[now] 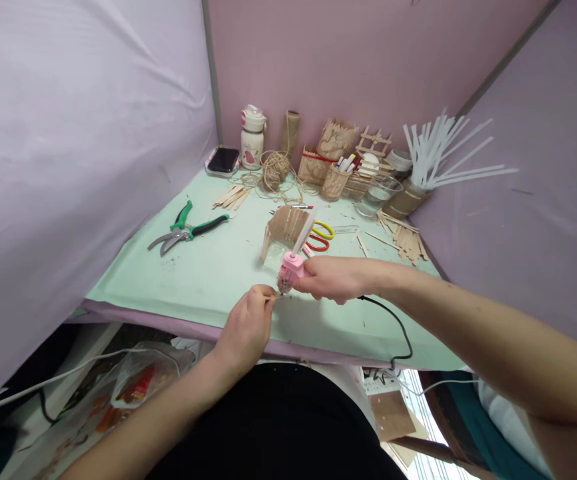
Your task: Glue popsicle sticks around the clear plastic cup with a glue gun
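Note:
My right hand (335, 278) is wrapped round a pink glue gun (291, 269) whose glue stick points up and back. Its nozzle points left and down toward my left hand (245, 330). My left hand is pinched shut just under the nozzle on a small piece that I cannot make out. The gun's black cord (393, 327) runs off the near edge of the table. Both hands hover over the front part of the pale green table (208, 267). Just behind the gun stands a small brown craft piece (283, 227) made of sticks.
Green-handled pruners (188, 230) lie at the left. Yellow and red scissors (321, 237) lie behind the gun. Loose wooden sticks (403, 237), a twine ball (273, 170), a phone (223, 160), a bottle (252, 137), pen holders and a cup of white strips (418, 187) stand along the back. Fabric walls enclose the table.

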`<state>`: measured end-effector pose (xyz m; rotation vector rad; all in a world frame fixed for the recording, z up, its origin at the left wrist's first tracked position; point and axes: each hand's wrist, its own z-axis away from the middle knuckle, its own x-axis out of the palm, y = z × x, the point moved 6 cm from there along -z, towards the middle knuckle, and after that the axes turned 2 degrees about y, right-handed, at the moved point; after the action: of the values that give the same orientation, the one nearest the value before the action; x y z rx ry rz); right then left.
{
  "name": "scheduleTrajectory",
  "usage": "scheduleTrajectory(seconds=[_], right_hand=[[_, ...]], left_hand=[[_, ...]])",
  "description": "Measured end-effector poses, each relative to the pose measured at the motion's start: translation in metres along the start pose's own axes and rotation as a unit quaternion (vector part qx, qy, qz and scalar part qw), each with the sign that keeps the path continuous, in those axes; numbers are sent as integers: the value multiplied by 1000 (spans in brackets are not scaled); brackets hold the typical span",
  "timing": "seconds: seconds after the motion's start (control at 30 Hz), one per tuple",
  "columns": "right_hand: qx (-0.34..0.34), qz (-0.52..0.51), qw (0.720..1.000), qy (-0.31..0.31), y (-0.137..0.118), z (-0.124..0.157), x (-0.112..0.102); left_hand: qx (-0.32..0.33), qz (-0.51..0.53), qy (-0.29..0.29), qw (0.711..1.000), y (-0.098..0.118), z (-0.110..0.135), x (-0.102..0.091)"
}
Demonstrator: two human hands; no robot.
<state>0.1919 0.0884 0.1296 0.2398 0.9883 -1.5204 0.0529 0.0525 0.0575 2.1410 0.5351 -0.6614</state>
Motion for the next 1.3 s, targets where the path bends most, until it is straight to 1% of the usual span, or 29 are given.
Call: scheduleTrajectory(seconds=[0.1,0.3,0.43,0.53,0.6,0.77,1.03,1.3], right_hand=[[-11,13,1000,1,-2,0,1],[-14,17,1000,10,-2,-1,5],[-27,46,996,65,-2,3,4],[-21,35,995,95,0,10,1],[-13,26,995,97,0,15,-1],[-8,29,996,81,1,19,-1],[-48,10,995,84,6,13,6],[-54,57,992,96,1,7,10]], left_hand=[[8,-16,11,1000,1,2,1],[-7,-9,9,1000,2,4,2],[-32,2,15,999,-3,7,1],[-37,13,12,999,-6,7,0],[-33,12,10,999,-6,7,0],[-13,5,9,1000,-2,5,0],[6,2,14,1000,3,6,-1],[9,-11,15,1000,1,6,1]])
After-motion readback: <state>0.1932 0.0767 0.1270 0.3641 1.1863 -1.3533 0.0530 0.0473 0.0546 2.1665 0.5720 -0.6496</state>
